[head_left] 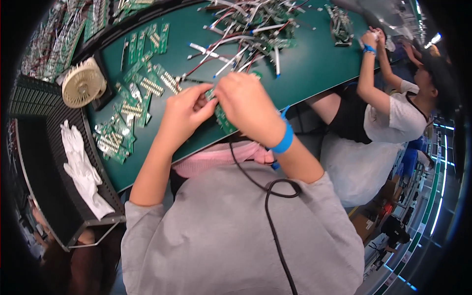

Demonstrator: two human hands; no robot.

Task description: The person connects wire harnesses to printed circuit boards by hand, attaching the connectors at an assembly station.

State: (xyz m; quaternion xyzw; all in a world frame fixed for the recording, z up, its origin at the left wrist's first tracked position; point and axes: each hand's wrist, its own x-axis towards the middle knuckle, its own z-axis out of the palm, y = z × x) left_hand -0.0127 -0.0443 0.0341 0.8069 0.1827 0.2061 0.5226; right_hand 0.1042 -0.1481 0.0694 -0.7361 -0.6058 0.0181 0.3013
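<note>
Both my hands meet over the near edge of the green table. My left hand (188, 109) has its thumb and fingers pinched on a green circuit board (224, 122). From the right, my right hand (246, 102) closes on the same board, its fingertips partly hidden behind the back of the hand. The lower part of the board shows beneath my right hand; the rest is covered. A blue band (284, 137) circles my right wrist. Just beyond my hands lies a tangled pile of boards with white ribbon cables (246, 42) and thin red and black wires.
Loose green boards (147, 86) are scattered at the left. A small fan (83, 84) stands by the table's left edge, near a black rack (49, 167) with white gloves (84, 172). Another bundle of boards (340, 25) lies far right, near a co-worker (393, 108). A black cord (270, 211) crosses my front.
</note>
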